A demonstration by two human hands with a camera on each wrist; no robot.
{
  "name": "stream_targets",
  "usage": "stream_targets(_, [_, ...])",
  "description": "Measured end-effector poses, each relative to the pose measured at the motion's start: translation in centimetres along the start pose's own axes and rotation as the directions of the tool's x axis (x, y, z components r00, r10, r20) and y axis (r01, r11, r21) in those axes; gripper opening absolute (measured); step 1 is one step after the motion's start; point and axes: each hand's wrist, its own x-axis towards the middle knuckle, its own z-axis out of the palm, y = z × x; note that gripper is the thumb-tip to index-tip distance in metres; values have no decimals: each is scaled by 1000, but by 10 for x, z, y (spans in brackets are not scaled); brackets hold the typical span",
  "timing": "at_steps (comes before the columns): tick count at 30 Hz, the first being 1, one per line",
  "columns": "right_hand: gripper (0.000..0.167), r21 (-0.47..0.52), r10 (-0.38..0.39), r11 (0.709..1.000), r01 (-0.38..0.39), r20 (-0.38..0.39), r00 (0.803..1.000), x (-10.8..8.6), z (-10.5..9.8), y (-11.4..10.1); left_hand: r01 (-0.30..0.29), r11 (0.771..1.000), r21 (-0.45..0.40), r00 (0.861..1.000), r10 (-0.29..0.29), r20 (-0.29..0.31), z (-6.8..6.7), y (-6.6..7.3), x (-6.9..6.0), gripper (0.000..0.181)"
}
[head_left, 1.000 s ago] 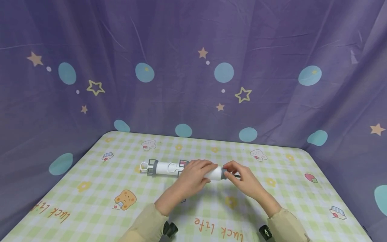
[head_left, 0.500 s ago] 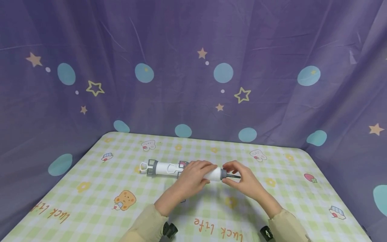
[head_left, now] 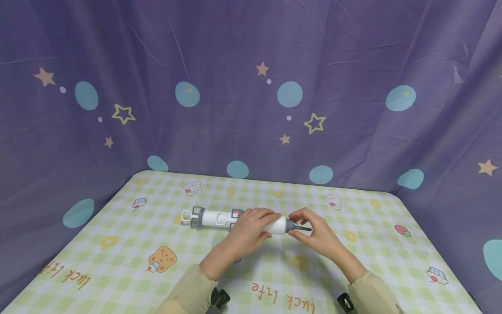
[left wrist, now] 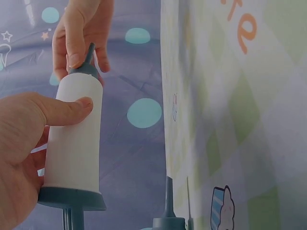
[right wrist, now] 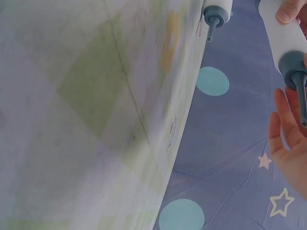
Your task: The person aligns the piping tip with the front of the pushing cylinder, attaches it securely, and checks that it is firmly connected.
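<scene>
A white hand pump (head_left: 276, 225) with a grey tapered nozzle (head_left: 302, 228) is held above the table, lying sideways with its nozzle to the right. My left hand (head_left: 249, 226) grips its barrel, thumb across the white surface in the left wrist view. My right hand (head_left: 315, 231) has thumb and fingers curled round the grey nozzle base (left wrist: 84, 70). Part of the pump's grey collar and handle is hidden by the left hand. A similar white pump (head_left: 213, 218) lies to the left, its nozzle end (left wrist: 168, 223) showing in the left wrist view.
A green-and-white checked cloth (head_left: 129, 261) with printed animals and lettering covers the table. Behind it hangs a purple curtain (head_left: 235, 144) with stars and blue dots. Dark wrist devices (head_left: 220, 298) sit at both sleeves.
The right hand's thumb has shifted back and down, and its fingers have spread a little, so more of the nozzle shows. The left hand and both pumps are nearly still.
</scene>
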Motion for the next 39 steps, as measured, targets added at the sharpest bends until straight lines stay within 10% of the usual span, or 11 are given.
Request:
stream_targets(24, [17, 5, 190, 981, -192, 106, 976, 2, -1, -2, -4, 1000, 12, 999, 4, 32, -4, 5, 0, 54])
stream_targets(39, [19, 53, 156, 985, -162, 92, 983, -7, 10, 36, -6, 1000, 5, 1000, 6, 19, -4, 4, 1, 53])
